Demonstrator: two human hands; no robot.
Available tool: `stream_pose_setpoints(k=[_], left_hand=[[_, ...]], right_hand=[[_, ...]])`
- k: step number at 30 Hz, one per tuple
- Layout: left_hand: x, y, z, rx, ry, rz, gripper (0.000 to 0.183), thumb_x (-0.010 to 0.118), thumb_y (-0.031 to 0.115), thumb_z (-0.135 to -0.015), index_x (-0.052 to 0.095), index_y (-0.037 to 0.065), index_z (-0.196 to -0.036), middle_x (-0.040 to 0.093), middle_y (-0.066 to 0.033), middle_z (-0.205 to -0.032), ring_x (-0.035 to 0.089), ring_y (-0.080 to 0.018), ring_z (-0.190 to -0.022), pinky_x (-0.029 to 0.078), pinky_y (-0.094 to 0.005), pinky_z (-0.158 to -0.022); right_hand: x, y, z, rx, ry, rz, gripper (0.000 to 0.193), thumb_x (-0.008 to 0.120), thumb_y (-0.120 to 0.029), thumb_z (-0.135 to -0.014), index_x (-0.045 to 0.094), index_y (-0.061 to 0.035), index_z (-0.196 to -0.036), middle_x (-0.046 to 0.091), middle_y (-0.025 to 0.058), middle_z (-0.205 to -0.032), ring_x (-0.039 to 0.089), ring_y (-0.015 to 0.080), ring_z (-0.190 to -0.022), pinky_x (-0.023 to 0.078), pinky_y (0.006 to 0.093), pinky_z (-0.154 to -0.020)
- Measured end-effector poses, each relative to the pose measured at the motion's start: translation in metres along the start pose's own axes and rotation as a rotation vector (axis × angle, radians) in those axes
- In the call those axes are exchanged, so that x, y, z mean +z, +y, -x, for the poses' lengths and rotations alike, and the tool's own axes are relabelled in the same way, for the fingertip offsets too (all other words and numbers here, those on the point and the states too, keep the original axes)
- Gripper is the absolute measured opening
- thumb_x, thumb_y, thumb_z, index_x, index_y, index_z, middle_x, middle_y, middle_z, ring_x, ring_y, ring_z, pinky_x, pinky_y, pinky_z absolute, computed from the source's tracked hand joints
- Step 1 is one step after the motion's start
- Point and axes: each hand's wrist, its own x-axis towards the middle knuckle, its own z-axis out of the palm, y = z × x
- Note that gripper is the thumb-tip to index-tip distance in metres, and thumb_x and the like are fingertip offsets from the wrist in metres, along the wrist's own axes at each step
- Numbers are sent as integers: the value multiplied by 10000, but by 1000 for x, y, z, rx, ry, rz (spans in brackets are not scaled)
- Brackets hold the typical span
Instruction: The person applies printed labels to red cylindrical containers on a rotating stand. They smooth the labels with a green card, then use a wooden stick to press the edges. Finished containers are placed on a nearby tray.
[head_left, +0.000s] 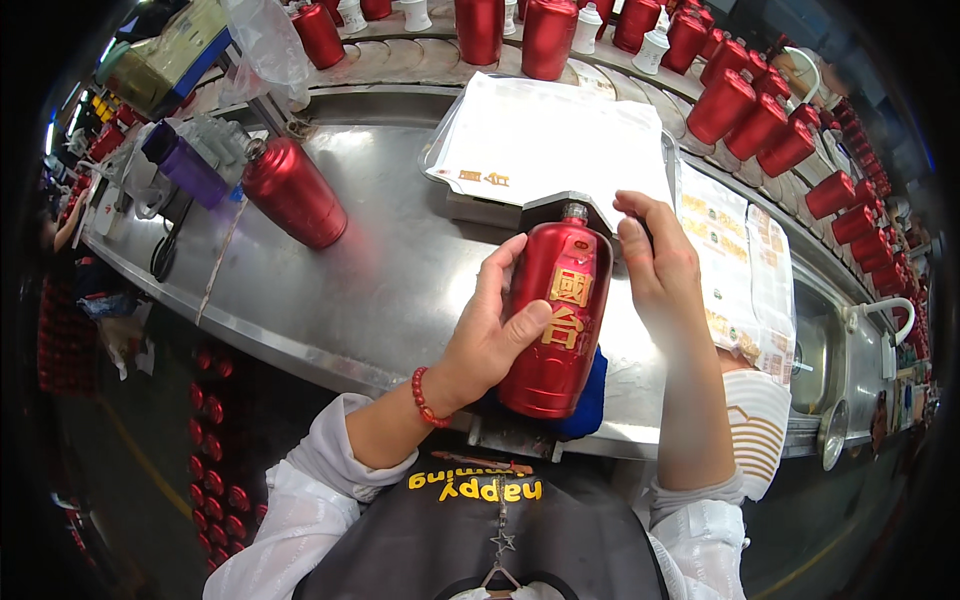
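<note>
Red bottle (558,312) gripped in the left hand (485,345), right hand (662,262) open just beside, over a blue cloth (592,405) near the edge of the counter (395,225). Could slip and fall from too loose a grip on smooth sides.

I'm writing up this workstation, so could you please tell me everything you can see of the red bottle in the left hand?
The red bottle has a glossy, metallic-looking body with rounded shoulders, large gold characters down its front and a small emblem above them. Its short neck is uncapped. It leans back, neck away from the person, with a blue cloth at its lower right. The left hand grips its left side, thumb across the front; the right hand is apart from it.
</note>
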Motion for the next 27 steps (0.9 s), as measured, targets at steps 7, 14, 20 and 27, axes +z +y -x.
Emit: stream_pose_setpoints(k=[7,14,20,27], left_hand=[[-8,-4,-31,15,14,-164,590,589,314,-1034,324,-7,-1453,476,-144,-1381,501,-166,-1244,426,-306,-1054],[-12,-4,-41,-50,31,-215,538,619,265,-1020,367,-4,-1412,558,-131,-1271,566,-144,-1141,481,-287,-981],[-14,2,-44,-82,-21,-162,572,619,274,-1018,342,-4,-1435,553,-137,-1287,557,-156,-1168,467,-302,-1001],[-11,2,-18,-10,-36,-260,927,744,402,-895,220,-43,-1516,300,-251,-1493,308,-344,-1417,248,-436,-1192]], right_hand=[[11,14,44,44,-45,-60,663,616,-430,-999,500,116,-1357,601,275,-1280,606,357,-1181,471,394,-1015],[11,12,43,72,-50,-83,651,671,-401,-965,515,99,-1351,617,255,-1247,619,341,-1143,481,379,-995],[11,11,41,125,-56,-163,661,703,-389,-947,514,93,-1357,619,237,-1244,622,312,-1132,485,370,-983],[12,9,46,125,-79,-197,720,740,-362,-922,461,82,-1415,605,215,-1256,615,279,-1139,479,360,-992]])
